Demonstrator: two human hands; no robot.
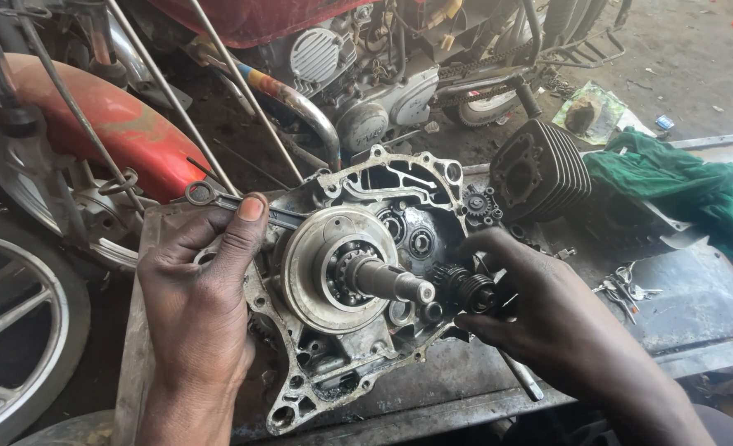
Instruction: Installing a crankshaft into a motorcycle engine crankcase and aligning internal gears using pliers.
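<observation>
An open engine crankcase half [399, 177] lies on a greasy metal workbench [689, 306], its crankshaft [391, 281] and round flywheel web [317, 264] sticking up in the middle. My left hand [201, 289] rests on the case's left edge, thumb pressed on a ring spanner [218, 198] that lies across it. My right hand [532, 289] grips a dark gear cluster on its shaft [466, 289] at the case's right side. Small gears [478, 205] sit by the case's upper right corner.
A finned black cylinder [540, 169] lies behind the case, with a green cloth [680, 186] to its right. A red motorcycle with its fender [127, 124], wheel [11, 322] and engine [366, 74] stands close along the left and back. Loose small metal parts [623, 285] lie on the bench.
</observation>
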